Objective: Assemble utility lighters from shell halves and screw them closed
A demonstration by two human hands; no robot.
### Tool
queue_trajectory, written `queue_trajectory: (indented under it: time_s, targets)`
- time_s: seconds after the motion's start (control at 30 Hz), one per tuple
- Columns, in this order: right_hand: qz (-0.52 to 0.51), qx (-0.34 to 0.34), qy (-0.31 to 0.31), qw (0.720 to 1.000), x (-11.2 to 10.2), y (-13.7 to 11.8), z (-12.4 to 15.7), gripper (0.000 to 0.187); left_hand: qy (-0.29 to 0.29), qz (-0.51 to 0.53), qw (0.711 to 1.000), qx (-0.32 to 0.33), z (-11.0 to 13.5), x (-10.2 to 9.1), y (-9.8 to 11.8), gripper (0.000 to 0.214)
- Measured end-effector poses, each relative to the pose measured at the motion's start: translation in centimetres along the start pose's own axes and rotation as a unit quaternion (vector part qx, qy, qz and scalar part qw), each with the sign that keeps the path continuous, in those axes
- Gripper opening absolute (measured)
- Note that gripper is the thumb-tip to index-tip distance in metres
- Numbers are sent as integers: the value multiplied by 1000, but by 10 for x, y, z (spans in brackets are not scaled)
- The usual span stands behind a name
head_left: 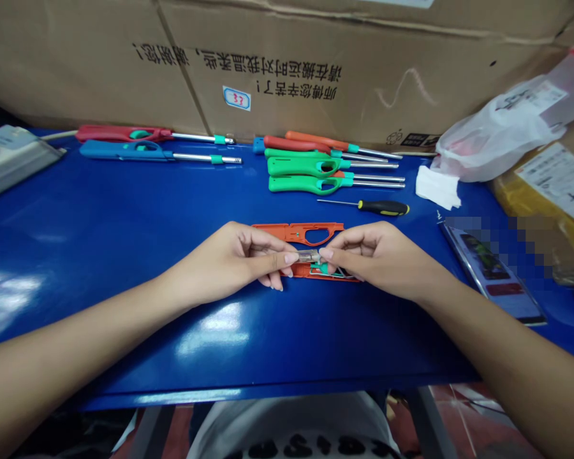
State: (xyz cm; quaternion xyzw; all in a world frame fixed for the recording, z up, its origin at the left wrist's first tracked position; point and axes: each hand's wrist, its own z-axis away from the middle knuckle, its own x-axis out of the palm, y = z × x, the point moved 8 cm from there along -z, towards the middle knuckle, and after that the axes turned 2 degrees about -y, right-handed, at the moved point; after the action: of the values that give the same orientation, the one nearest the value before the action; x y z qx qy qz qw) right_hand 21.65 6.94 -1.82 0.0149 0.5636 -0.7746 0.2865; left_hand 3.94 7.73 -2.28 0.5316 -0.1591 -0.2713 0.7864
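Between my two hands is a small clear fuel tank [308, 256] with a whitish fitting at its right end. My left hand [249, 255] pinches its left side between thumb and fingers. The fingertips of my right hand [373, 255] are closed on the fitting end. Just beyond lies an orange lighter casing half [273, 232] with a trigger opening. Another orange casing half [300, 271] sits beneath my fingers, partly hidden, with a teal trigger [321, 268] and a thin metal wire or rod in it.
Several green lighters [296, 167] and orange-red ones are grouped behind the hands. A red lighter [119, 133] and a blue lighter [124, 150] lie back left. Nearby are a screwdriver [385, 207], white tissue [437, 186], phone [492, 268], plastic bag [492, 127] and cardboard box [277, 38].
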Motion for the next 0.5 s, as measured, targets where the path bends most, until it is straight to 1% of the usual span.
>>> queue_trajectory:
  time_s: [0.13,0.33,0.5]
  targets:
    - [-11,-6,-9,1000,1,-3,1,31,6,-8,1000,-10,1,1,0,10]
    - [-8,-20,11,1000,-2,-9,3,32,8,-22,1000,-9,1,0,1,12]
    - [9,-7,-3,1000,-2,-7,3,29,11,-11,1000,-8,0,-1,0,10]
